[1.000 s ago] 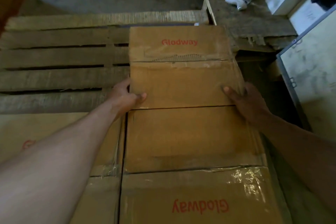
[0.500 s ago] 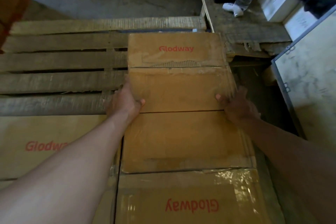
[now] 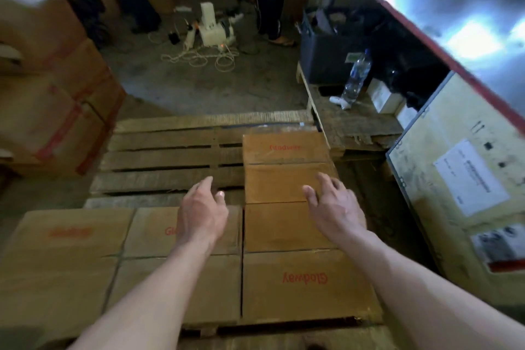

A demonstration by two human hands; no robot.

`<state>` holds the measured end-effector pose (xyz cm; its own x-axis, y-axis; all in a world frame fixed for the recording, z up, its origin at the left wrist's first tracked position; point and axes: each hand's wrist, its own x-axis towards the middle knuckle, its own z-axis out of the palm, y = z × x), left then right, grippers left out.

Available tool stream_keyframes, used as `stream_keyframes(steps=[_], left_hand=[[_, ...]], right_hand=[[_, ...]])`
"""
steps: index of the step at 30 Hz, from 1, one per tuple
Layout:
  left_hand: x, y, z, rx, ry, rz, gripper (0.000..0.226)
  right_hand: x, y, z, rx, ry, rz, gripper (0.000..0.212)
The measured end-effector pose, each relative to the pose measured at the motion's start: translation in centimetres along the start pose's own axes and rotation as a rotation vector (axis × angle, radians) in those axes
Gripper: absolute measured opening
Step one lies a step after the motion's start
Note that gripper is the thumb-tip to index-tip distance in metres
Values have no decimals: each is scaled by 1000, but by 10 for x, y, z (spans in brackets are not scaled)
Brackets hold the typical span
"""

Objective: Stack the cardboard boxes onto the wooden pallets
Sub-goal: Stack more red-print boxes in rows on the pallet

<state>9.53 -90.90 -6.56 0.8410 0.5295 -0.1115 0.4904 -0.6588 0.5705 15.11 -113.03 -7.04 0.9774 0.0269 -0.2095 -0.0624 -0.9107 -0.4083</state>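
Right now both my hands hang open above the boxes and grip nothing. My left hand [image 3: 203, 214] is palm down with its fingers loosely spread and a little bent. My right hand [image 3: 332, 207] is spread the same way, its fingertips over the near end of the far box [image 3: 284, 150]; whether they touch the cardboard I cannot tell. That far box lies flat on the wooden pallet [image 3: 170, 162], just ahead of my right hand and hard against the pallet's right edge, with red lettering on its top. Under my right wrist and forearm the near box [image 3: 284, 301] butts end to end against it, its red brand name upside down to me. Below my left hand sits the middle box [image 3: 221, 287], side by side with the near box, and left of my left arm lies the left box [image 3: 65, 264], also lettered in red. Bare slats of the pallet run ahead of my left hand and off to its left. Beyond my right hand a second pallet [image 3: 355, 128] carries a clear water bottle [image 3: 356, 77] and a black bin [image 3: 326, 57]. To the right of my right hand stands a pale panel [image 3: 454, 179] with a metal edge and a paper label. Far ahead, white cords [image 3: 204, 58] coil on the concrete floor, and well left of my left hand rises a stack of boxes [image 3: 56, 111] with red tape.
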Motion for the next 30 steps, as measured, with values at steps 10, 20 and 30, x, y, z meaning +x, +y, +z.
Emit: stream_keyframes(steps=[10, 20, 30], left_hand=[[-103, 10, -278, 137, 279, 9, 54], [-242, -85, -473, 40, 562, -298, 52], [-200, -241, -585, -8, 563, -368, 53]], right_hand=[[-138, -171, -134, 35, -58, -308, 57], [-299, -344, -186, 84, -61, -648, 51], [-349, -558, -102, 50, -90, -697, 56]])
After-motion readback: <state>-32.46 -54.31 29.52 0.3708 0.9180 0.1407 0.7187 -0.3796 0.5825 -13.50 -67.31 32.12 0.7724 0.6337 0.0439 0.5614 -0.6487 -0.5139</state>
